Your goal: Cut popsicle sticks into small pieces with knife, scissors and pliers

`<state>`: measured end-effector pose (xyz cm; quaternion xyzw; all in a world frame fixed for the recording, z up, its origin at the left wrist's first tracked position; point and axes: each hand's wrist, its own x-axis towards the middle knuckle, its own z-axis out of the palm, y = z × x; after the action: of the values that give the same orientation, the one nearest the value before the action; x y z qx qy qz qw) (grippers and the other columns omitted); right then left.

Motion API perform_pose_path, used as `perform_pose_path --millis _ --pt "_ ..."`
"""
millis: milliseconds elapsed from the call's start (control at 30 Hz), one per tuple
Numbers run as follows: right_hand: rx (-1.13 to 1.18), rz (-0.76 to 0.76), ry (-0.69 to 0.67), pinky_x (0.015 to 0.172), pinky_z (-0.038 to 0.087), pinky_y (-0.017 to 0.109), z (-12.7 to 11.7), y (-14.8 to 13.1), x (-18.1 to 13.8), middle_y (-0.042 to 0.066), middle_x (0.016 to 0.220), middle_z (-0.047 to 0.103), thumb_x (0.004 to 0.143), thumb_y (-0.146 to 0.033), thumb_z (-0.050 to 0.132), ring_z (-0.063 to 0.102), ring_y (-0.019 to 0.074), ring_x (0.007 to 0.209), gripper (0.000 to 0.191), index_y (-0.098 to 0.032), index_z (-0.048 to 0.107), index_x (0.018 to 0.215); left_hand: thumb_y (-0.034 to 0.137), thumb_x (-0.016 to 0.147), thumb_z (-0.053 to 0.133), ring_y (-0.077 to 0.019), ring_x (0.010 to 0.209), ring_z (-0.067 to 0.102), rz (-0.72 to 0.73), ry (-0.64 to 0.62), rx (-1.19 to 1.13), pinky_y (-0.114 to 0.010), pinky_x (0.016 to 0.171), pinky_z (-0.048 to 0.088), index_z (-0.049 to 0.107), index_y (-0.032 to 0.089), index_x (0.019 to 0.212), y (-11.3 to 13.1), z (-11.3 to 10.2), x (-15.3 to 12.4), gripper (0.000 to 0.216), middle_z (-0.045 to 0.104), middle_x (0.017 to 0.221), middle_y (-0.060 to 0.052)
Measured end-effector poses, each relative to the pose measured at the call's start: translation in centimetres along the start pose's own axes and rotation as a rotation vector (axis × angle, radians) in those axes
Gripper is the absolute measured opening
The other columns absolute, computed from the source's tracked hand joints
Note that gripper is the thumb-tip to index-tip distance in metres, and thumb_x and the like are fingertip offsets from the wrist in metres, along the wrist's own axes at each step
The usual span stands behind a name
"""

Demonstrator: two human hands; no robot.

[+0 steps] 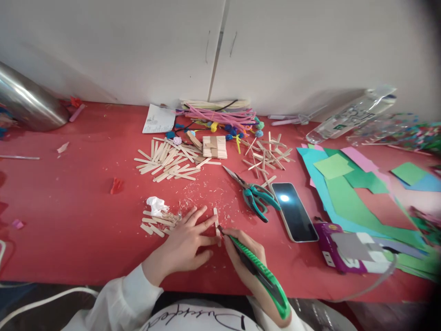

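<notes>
My left hand lies spread flat on the red table, with its fingertips pressing on one small wooden craft stick. In my right hand is a green utility knife, its handle slanting back over the wrist. The blade end touches or nearly touches the stick; the exact contact is too small to tell. Fine wood shavings are scattered beyond my hands. Left of my left hand sit several cut sticks and a crumpled white tissue.
Teal-handled pliers and a phone lie to the right. Farther back are a craft stick pile, a stick bundle and pipe cleaners. Coloured paper, a purple power strip, a plastic bottle and a metal flask flank them.
</notes>
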<state>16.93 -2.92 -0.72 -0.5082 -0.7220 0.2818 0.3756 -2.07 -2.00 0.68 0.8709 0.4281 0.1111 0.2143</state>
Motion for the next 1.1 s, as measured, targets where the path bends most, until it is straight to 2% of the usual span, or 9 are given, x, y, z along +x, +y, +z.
perform_pose_path --millis 300,533,733,867,933,1000,1067,1100 --pt "-0.016 -0.047 -0.028 0.066 0.055 0.029 1.6 0.0 -1.1 0.007 0.082 0.07 0.085 -0.015 0.047 0.068 0.0196 0.073 0.025 -0.022 0.066 0.099 0.031 0.08 0.062 -0.0344 0.138 0.021 0.014 -0.007 -0.025 -0.053 0.109 0.024 0.071 0.027 0.1 0.0 0.3 0.1 0.022 0.039 0.145 -0.003" --pt "0.034 0.146 0.064 0.058 0.055 0.024 0.7 -0.5 0.2 0.003 0.071 0.071 0.087 -0.023 0.051 0.066 0.0156 0.059 0.015 -0.02 0.065 0.086 0.027 0.077 0.063 -0.0379 0.136 0.024 0.015 -0.014 0.001 -0.057 0.106 0.026 0.066 0.03 0.112 0.3 0.0 -0.1 0.035 0.04 0.145 -0.005" --pt "0.093 0.248 0.143 0.054 0.053 0.024 0.1 -0.1 0.3 -0.001 0.065 0.068 0.085 -0.03 0.051 0.064 0.0147 0.054 0.016 -0.02 0.064 0.082 0.025 0.079 0.061 -0.0375 0.135 0.026 -0.006 0.004 0.046 -0.058 0.106 0.028 0.069 0.03 0.107 0.4 0.1 -0.1 0.03 0.044 0.142 -0.002" --pt "0.117 0.272 0.216 0.059 0.053 0.027 -0.4 0.4 -0.2 0.002 0.072 0.07 0.084 -0.032 0.053 0.065 0.0164 0.061 0.017 -0.02 0.064 0.082 0.026 0.086 0.054 -0.0323 0.132 0.033 0.043 0.121 0.042 -0.052 0.105 0.031 0.068 0.027 0.106 0.6 -0.3 -0.1 0.025 0.048 0.138 -0.005" --pt "0.135 0.271 0.212 0.062 0.054 0.029 -0.7 0.5 -0.1 0.002 0.075 0.071 0.083 -0.033 0.054 0.066 0.0174 0.065 0.016 -0.021 0.065 0.081 0.029 0.089 0.051 -0.0282 0.123 0.044 0.015 0.201 0.038 -0.045 0.099 0.038 0.068 0.023 0.101 1.1 -0.6 0.2 0.021 0.054 0.129 -0.007" --pt "0.148 0.271 0.207 0.063 0.055 0.029 -0.9 0.7 -0.1 0.002 0.076 0.072 0.083 -0.032 0.054 0.067 0.018 0.067 0.015 -0.022 0.065 0.082 0.037 0.088 0.053 -0.026 0.103 0.055 -0.086 0.223 0.072 -0.041 0.087 0.046 0.066 0.02 0.088 1.7 -0.6 0.8 0.021 0.062 0.105 -0.009" --pt "0.152 0.267 0.209 0.065 0.055 0.03 -0.8 0.8 0.0 0.003 0.077 0.073 0.084 -0.032 0.054 0.068 0.0187 0.07 0.014 -0.022 0.064 0.082 0.056 0.08 0.058 -0.0286 0.087 0.055 -0.231 0.178 0.176 -0.042 0.074 0.048 0.061 0.016 0.084 2.3 -0.3 1.7 0.04 0.06 0.088 -0.01" --pt "0.151 0.265 0.211 0.066 0.055 0.03 -0.8 0.9 0.0 0.003 0.079 0.073 0.084 -0.032 0.054 0.069 0.0189 0.071 0.014 -0.022 0.063 0.082 0.058 0.077 0.06 -0.0303 0.085 0.055 -0.258 0.178 0.193 -0.044 0.073 0.047 0.06 0.016 0.082 2.5 0.0 2.1 0.043 0.058 0.085 -0.01"
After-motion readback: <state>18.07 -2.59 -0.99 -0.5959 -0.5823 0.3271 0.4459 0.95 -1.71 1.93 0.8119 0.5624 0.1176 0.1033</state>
